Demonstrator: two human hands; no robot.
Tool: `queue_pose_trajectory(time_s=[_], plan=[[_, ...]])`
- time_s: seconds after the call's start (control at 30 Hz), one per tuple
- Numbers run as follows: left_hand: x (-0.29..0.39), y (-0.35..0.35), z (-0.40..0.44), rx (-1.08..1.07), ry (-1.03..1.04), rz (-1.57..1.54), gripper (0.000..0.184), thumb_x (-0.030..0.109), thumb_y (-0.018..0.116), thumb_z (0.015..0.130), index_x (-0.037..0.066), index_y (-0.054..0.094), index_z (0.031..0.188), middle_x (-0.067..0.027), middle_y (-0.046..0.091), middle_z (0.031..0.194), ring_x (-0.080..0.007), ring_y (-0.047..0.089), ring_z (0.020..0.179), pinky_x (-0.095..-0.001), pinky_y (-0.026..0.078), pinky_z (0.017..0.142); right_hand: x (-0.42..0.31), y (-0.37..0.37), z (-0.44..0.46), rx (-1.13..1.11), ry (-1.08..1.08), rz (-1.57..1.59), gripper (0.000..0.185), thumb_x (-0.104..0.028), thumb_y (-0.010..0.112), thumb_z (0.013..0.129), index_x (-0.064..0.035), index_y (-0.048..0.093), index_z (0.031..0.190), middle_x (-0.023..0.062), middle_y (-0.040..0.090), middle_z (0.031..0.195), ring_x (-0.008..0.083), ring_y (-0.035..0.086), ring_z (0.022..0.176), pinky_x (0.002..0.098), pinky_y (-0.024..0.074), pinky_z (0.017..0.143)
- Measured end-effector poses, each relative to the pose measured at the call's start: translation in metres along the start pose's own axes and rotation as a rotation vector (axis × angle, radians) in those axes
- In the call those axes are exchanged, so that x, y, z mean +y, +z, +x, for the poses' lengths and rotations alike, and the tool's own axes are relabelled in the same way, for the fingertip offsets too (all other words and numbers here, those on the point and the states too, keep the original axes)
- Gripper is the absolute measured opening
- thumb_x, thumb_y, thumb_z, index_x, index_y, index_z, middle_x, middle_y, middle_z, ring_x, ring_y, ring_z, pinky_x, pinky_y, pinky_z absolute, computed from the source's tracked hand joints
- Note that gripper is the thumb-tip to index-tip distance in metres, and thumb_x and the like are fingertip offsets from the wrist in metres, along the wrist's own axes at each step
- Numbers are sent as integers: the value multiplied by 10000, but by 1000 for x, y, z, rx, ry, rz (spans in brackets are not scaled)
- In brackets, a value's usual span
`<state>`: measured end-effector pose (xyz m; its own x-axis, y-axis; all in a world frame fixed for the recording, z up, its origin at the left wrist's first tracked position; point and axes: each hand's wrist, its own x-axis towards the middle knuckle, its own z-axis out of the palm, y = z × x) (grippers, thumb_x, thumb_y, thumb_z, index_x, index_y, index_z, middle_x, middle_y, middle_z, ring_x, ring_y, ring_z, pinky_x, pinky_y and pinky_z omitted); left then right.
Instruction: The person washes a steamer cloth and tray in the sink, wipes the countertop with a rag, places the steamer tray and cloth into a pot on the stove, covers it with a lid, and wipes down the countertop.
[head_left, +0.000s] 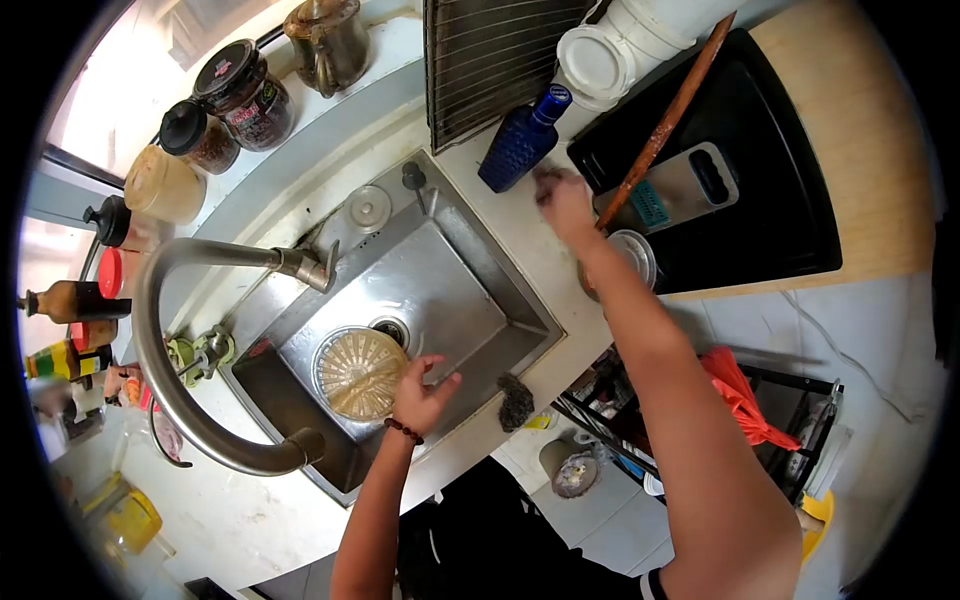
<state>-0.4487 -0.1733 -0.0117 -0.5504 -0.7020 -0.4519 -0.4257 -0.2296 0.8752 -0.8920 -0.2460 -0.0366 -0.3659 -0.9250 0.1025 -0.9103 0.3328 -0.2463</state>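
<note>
A: L grip [425,400], status?

B: Released: fingers spread, palm over the sink [430,270], nothing in it AFAICT. R grip [565,205]: fingers blurred & partly bent, so can't tell if it's holding anything.

A: OK. Setting, biggest 1st?

B: White counter [270,525], w/ the steel sink set into it. Then the black tray [785,190], past the R grip, w/ a wooden stick [668,115] slanting across it.

A: And the yellowish ribbed dish [355,385]?

B: Inside the sink, near the L grip's fingers. Whether they touch its rim, can't tell.

A: Smaller stuff?

B: Blue bottle [518,150], on the counter just beside the R grip. Smallest: the dark scrub pad [515,402], at the counter's front edge, near the L grip.

A: Step in hand?

B: Judging by pose, prob. a reach: R arm [650,340] extended over the counter by the bottle, L grip poised next to the dish.

A: So what'd the next move call for?

B: R side, prob. a careful close w/o knocking the bottle. L side, if the dish needs steadying, a thumb-&-finger hold on its rim, b/c that's the nearest part.
</note>
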Motion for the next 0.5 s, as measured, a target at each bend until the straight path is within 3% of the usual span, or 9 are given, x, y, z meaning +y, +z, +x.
queue_pose_trajectory(time_s=[0.03, 0.13, 0.3, 0.4, 0.43, 0.5], plan=[[1, 1, 0, 0, -30, -47, 499, 332, 823, 851, 43, 645, 1217, -138, 658, 1203, -241, 631, 1122, -341, 552, 791, -10, 10, -10, 31, -126, 24, 304, -77, 702, 765, -110, 762, 1062, 134, 700, 1080, 359, 602, 1115, 471, 488, 916], [12, 8, -1, -18, -63, -71, 491, 321, 819, 862, 37, 641, 1220, -136, 662, 1207, -246, 621, 1163, -344, 557, 812, -76, 0, -55, 84, -145, 70, 300, -44, 704, 748, -107, 766, 1034, 142, 676, 1110, 348, 617, 1049, 459, 489, 954], [20, 12, -4, -63, -33, -81, 480, 309, 819, 866, 31, 642, 1216, -137, 676, 1188, -244, 624, 1150, -342, 558, 821, -82, -27, -59, -83, 21, 600, 344, 27, 683, 736, -83, 753, 1054, 141, 634, 1196, 350, 606, 1119, 460, 504, 978], [21, 6, -8, -54, -69, -81, 477, 316, 815, 870, 29, 645, 1210, -136, 686, 1159, -247, 630, 1120, -351, 548, 861, -45, -72, -26, 54, -3, 161, 253, 3, 676, 787, -26, 737, 1031, 172, 638, 1204, 365, 645, 1076, 453, 528, 953], [10, 5, -6, -33, -72, -112, 471, 312, 811, 874, 23, 645, 1207, -133, 686, 1162, -244, 631, 1107, -357, 540, 885, -37, -70, -18, 54, -1, 164, 253, 3, 676, 787, -26, 737, 1031, 172, 638, 1204, 365, 645, 1076, 453, 528, 953], [-1, 4, -3, -13, -70, -144, 465, 307, 808, 879, 17, 646, 1204, -130, 685, 1165, -240, 631, 1094, -362, 531, 910, -21, -60, -7, -267, 96, -174, 242, -20, 697, 798, 13, 694, 1038, 207, 625, 1210, 381, 636, 1096, 454, 528, 957]])
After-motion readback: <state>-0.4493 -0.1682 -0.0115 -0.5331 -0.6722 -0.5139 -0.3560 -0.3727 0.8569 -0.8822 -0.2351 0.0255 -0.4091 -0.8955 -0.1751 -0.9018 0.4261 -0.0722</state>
